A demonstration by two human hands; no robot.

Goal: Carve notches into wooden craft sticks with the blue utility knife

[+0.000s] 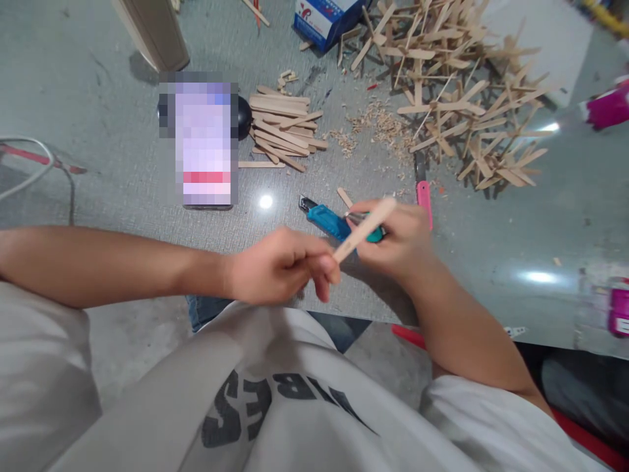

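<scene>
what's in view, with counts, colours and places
stick: 1, pale, in left grip
tool: 1, teal and grey, in right grip
blue cutter: 1, blue, by right grip
pink cutter: 1, pink, right of tool
pile: many sticks, pale, upper centre
heap: many crossed sticks, pale, upper right
shavings: many, pale, between pile and heap
box: 1, blue and white, top centre
sheet: 1, white, top right
blurred patch: 1, mostly lilac, left of pile
round thing: 1, black, beside patch
block: 1, beige, top left
cable: 1, white, left edge
magenta things: 2, magenta, right edge
red parts: 2, red, below table edge
table: 1, grey, beneath
shirt: 1, white, bottom
grips: 2, bare, centre
</scene>
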